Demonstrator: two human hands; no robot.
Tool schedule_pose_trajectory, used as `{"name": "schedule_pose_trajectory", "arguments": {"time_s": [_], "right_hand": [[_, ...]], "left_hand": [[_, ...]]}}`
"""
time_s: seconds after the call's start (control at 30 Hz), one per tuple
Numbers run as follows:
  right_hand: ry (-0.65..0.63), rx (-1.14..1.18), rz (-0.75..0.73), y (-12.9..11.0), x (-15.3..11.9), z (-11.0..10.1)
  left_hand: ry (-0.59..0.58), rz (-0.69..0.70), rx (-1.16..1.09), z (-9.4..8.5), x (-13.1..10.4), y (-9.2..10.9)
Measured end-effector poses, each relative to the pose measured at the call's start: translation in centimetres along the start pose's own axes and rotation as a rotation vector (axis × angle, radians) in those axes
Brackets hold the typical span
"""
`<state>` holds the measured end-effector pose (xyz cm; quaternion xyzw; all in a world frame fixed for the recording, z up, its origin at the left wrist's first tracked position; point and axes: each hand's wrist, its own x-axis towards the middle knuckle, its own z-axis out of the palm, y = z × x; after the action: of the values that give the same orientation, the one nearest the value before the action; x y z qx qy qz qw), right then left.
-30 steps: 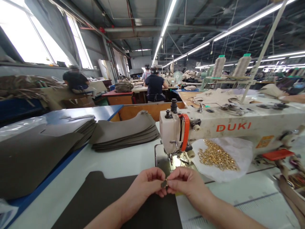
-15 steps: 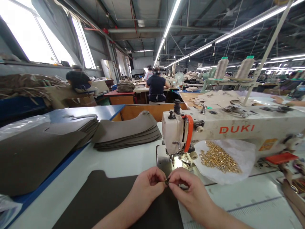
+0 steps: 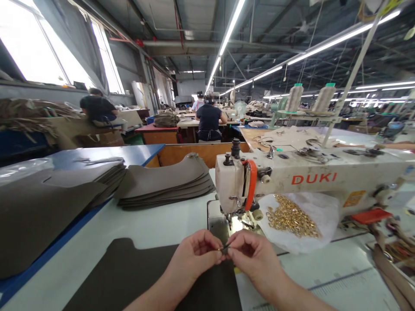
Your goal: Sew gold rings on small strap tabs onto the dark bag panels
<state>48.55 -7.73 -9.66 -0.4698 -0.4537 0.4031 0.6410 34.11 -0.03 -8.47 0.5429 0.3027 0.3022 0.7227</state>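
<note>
One small piece (image 3: 224, 249); left hand (image 3: 196, 254), right hand (image 3: 254, 254) pinch it, grips closed.

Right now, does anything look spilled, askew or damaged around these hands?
Nothing stands out. The gold rings are heaped on a white sheet by the machine, the dark panel looks flat, and the left hand and right hand pinch a small piece. The stack is fanned, not toppled.
</note>
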Motion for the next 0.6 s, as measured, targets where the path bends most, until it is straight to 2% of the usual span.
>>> {"name": "schedule_pose_trajectory", "arguments": {"time_s": [0.17,0.4,0.6], "right_hand": [[0.005,0.027,0.014,0.0,-0.1,0.2],[-0.035,0.071,0.075,-0.2,-0.1,0.2],[-0.043,-0.108,0.07,-0.5,-0.2,-0.3]], "left_hand": [[0.041,0.061,0.11,0.8,-0.6,0.9],[0.099,0.199,0.352,0.5,-1.2,0.4],[0.132,0.28,0.478,0.5,-1.5,0.4]]}}
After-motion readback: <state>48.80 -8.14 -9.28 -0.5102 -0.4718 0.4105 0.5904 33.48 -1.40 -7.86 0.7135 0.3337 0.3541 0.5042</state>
